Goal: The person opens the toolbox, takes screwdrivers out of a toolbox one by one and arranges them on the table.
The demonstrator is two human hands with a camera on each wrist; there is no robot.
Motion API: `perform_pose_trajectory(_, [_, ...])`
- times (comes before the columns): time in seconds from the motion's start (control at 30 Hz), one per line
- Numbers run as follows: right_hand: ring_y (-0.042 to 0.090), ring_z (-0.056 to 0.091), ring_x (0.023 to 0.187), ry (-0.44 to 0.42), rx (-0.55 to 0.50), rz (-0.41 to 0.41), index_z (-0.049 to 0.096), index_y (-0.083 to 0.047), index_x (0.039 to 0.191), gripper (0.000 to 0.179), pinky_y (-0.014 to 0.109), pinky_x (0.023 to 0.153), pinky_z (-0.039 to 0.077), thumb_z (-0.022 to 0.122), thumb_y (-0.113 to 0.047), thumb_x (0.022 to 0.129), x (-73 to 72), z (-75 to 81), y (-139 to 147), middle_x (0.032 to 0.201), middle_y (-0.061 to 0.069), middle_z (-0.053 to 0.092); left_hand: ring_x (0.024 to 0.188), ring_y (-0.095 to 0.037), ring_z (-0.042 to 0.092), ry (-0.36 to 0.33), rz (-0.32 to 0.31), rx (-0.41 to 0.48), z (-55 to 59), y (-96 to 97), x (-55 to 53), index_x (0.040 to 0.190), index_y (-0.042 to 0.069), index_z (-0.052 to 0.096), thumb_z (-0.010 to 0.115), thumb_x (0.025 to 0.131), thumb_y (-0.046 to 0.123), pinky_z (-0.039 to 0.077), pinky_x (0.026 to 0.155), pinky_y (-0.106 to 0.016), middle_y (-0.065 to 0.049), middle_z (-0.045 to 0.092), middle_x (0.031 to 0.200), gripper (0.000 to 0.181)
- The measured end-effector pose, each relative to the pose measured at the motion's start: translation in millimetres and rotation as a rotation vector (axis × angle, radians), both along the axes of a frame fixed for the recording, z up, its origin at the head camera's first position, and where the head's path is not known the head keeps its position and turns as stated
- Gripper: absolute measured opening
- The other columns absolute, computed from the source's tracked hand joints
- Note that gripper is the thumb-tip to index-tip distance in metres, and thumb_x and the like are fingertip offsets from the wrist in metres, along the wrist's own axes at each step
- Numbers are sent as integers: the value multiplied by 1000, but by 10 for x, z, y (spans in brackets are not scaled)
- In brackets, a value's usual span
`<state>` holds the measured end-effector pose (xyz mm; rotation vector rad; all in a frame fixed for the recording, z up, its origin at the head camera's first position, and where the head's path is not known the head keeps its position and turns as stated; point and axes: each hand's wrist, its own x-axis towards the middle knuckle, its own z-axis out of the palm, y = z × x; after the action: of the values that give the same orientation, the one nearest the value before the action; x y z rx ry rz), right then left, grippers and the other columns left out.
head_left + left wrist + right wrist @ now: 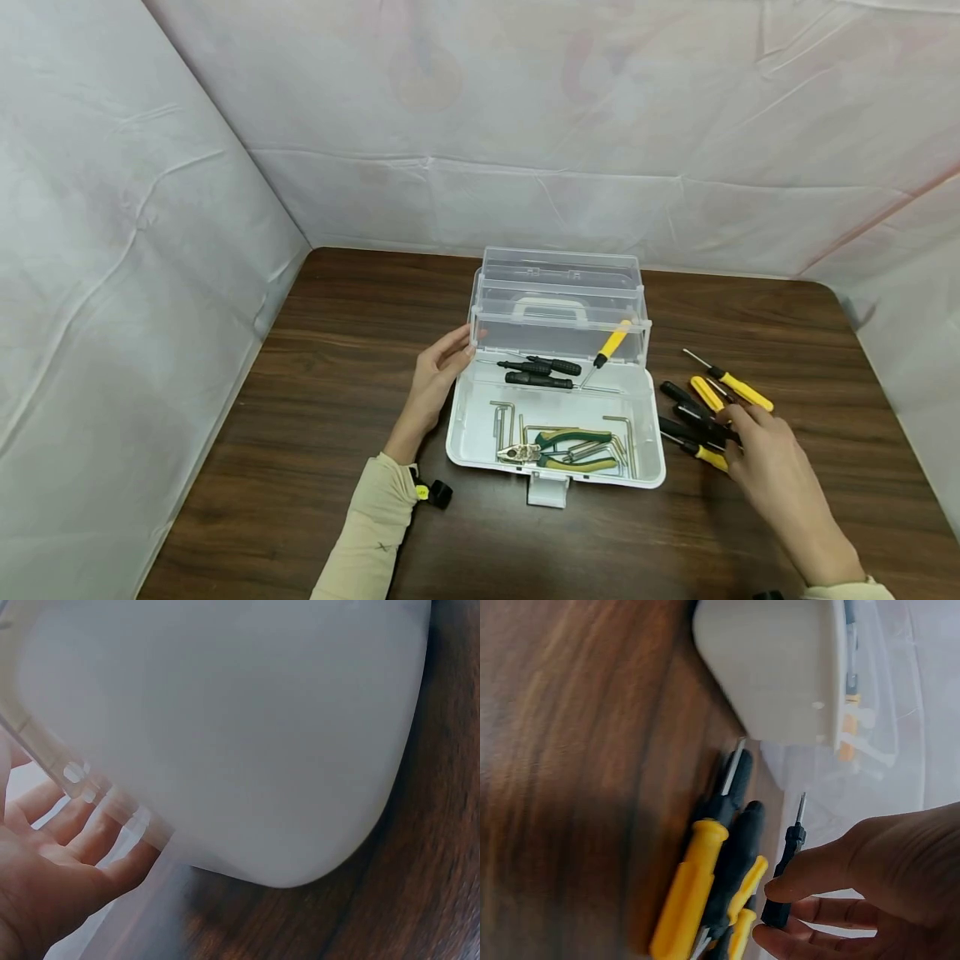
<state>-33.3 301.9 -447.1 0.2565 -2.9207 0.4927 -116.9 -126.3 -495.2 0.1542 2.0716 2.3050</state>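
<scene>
An open toolbox with a white base (465,417) and clear lid (562,333) stands on the table. My left hand (438,375) rests at the left side of the lid near the hinge; in the left wrist view its relaxed fingers (90,825) show partly through the clear plastic. To the right of the box, my right hand (772,458) pinches a small black screwdriver (791,847) between thumb and fingers, over a pile of yellow and black screwdrivers (690,892).
Inside the base lie green-handled pliers (576,435), several hex keys (630,442) and black screwdrivers (538,380). A yellow screwdriver (613,342) leans against the lid. White fabric walls (450,200) border the wooden table (337,350).
</scene>
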Motion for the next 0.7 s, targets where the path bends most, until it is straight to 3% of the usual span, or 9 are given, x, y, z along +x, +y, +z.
perform_pose_trajectory(0.33, [44,61,77,-75,2,-16,67,2,98,29,60,62,46,68,16,73,28,-169,69,87,20,65,141,-37,54,6,-4,3,-27,1,1,149,8,57,62,105,12,48,107,-20,-25,63,143,45])
perform_pose_trajectory(0.7, [44,63,79,-98,16,-20,66,4,100,29,57,59,48,73,16,75,47,-188,43,89,21,65,141,-36,55,15,-6,-6,-25,-3,-6,149,7,56,61,105,11,48,107,-21,-24,63,143,45])
